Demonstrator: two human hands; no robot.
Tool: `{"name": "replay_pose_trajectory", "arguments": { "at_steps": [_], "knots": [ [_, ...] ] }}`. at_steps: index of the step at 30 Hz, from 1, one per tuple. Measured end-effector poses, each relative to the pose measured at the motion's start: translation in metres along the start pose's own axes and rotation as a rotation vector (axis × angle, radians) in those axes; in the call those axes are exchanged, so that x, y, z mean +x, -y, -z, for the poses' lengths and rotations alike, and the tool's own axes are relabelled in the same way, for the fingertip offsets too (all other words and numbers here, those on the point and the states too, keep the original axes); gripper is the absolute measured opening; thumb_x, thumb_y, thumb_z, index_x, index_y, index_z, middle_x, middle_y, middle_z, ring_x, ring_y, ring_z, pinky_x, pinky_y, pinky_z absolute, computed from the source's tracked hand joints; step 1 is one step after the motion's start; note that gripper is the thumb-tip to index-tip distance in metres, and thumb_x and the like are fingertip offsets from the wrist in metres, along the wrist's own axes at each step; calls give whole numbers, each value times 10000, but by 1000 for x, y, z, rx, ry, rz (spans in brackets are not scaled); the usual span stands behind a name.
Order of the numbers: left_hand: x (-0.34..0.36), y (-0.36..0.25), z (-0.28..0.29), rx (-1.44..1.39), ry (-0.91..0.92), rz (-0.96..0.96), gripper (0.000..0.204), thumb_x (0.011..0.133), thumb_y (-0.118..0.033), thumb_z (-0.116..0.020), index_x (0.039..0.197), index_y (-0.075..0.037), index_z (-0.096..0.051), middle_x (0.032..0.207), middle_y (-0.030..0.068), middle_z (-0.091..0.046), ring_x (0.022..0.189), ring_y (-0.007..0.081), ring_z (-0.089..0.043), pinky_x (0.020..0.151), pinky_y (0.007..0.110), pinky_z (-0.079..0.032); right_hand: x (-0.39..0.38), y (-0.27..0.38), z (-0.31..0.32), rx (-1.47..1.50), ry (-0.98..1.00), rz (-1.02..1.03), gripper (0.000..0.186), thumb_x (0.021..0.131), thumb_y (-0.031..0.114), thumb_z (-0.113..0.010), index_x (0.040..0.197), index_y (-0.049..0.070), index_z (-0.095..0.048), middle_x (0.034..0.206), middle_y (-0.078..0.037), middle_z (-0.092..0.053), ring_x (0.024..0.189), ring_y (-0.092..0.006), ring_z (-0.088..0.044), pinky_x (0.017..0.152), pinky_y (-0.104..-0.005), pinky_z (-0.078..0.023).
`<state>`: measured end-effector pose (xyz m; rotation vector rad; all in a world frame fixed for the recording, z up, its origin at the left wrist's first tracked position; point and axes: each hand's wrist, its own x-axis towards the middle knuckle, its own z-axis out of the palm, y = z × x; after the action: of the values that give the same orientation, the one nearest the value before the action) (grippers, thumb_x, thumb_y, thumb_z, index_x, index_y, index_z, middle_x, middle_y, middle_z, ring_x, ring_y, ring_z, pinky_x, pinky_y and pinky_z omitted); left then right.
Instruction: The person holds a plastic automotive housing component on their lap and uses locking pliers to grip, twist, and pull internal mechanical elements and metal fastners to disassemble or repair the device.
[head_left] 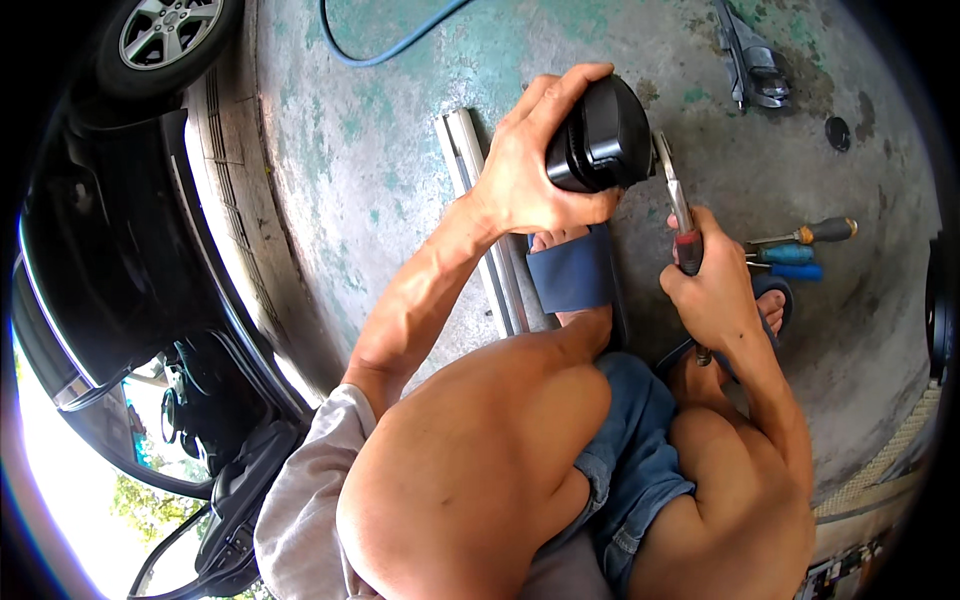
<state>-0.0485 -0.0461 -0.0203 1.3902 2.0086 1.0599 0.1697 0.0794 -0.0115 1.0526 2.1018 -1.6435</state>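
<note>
My left hand [522, 165] is wrapped round a rounded, glossy black plastic part [612, 130], which has a ribbed groove in its side. It is held up above the floor, and the palm hides some of it. In my right hand [718, 290] is a pair of pliers [679, 205] with red and black grips, pointing up and away from me. The plier jaws are close to the right side of the black part; whether they touch it I cannot tell. My fingers are closed round the plier handles.
A long silver rail [490, 262] lies on the concrete beside my sandalled left foot. Several screwdrivers [829, 231] lie at right. Farther off are a dark metal-and-plastic part [764, 80], a black disc [837, 133] and a blue hose [390, 52]. A black car [110, 240] stands at left.
</note>
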Motion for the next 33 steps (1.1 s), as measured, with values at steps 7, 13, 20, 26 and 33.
{"name": "replay_pose_trajectory", "arguments": {
  "at_steps": [7, 13, 20, 26, 33],
  "knots": [
    [-12, -4, -3, 36, -149, -31, 956, 537, -193, -848, 1404, 35, -516, 1112, 163, -656, 1003, 302, -662, 924, 389, -521, 0, 6, 1, -49, -48, 82, 429, 751, 4, -599, 1177, -25, -562, 839, -210, -626, 812, -420, -631, 784, -452, -491],
    [-12, -10, 1, 176, -162, -163, 985, 533, -214, -856, 1412, 61, -509, 1177, 214, -641, 1024, 327, -658, 930, 407, -523, -5, -7, -4, -231, -212, 191, 573, 750, -25, -645, 1300, -24, -486, 1144, -260, -606, 1062, -459, -600, 925, -471, -478],
    [-16, -7, 1, 159, -192, -169, 1016, 538, -196, -852, 1432, 89, -464, 1191, 212, -633, 1064, 321, -658, 943, 413, -520, -6, -4, -2, -205, -214, 230, 628, 734, -26, -670, 1327, -33, -462, 1160, -245, -596, 1110, -473, -563, 971, -480, -450],
    [-25, -2, 1, 148, -240, -178, 1029, 551, -204, -854, 1445, 95, -442, 1206, 220, -625, 1054, 323, -643, 939, 421, -515, -7, 8, 1, -229, -203, 266, 633, 734, 15, -715, 1301, -96, -457, 1166, -278, -561, 1117, -458, -541, 992, -508, -426],
    [-26, 0, 3, 180, -264, -254, 1017, 539, -279, -885, 1401, 95, -496, 1219, 230, -620, 1083, 353, -607, 951, 433, -502, -6, 9, 4, -246, -163, 248, 619, 739, 6, -700, 1305, -76, -460, 1192, -283, -564, 1139, -477, -544, 995, -506, -432]
  ]
}}
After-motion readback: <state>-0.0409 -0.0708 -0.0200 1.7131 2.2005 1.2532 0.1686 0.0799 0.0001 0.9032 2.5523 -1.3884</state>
